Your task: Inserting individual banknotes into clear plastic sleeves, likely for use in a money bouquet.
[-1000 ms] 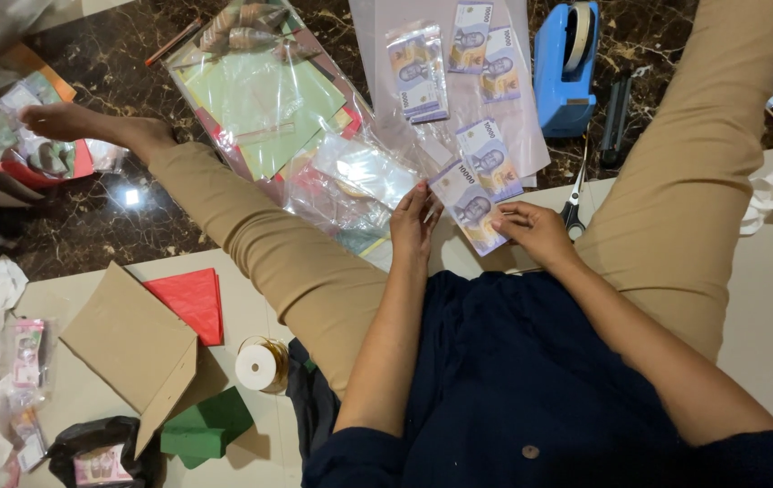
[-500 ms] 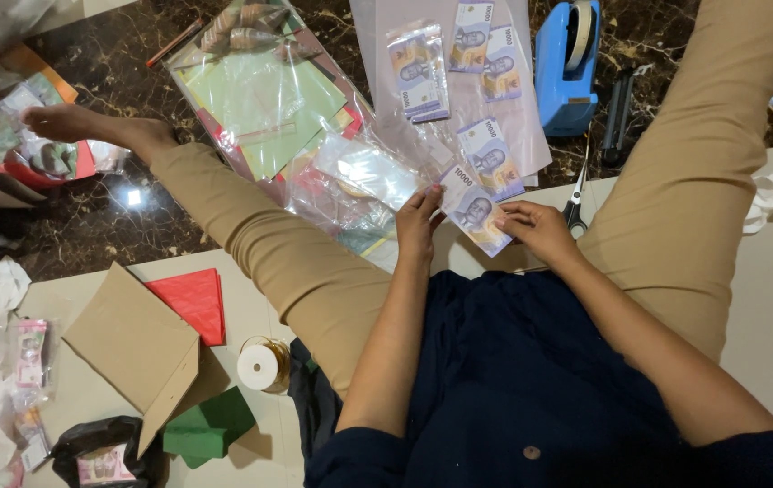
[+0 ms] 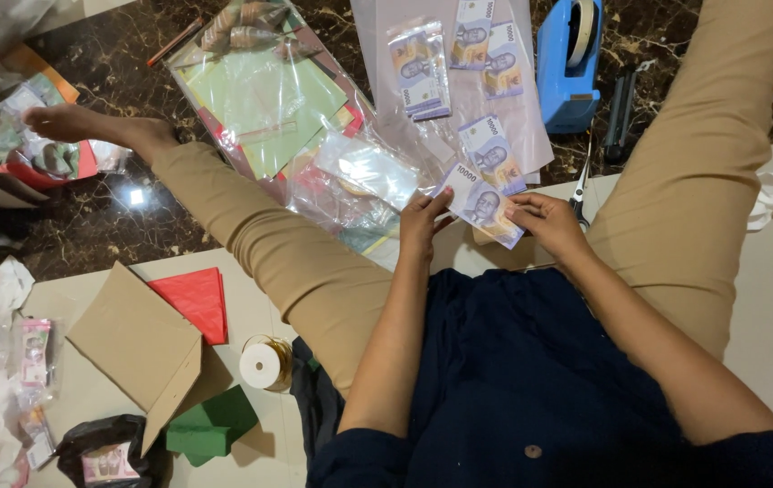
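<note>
Left hand [image 3: 420, 228], right hand [image 3: 549, 224] — pinching sleeved purple banknote [image 3: 481, 204]

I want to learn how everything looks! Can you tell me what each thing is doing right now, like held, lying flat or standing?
left hand: holding the banknote's left edge.
right hand: pinching its right edge.
sleeved banknote: held between both hands.
other banknotes: lying flat on a clear sheet.
scissors: lying on the floor, untouched.
tape dispenser: lying on its side.
ribbon spool: resting on its side.
cardboard: folded open.
</note>
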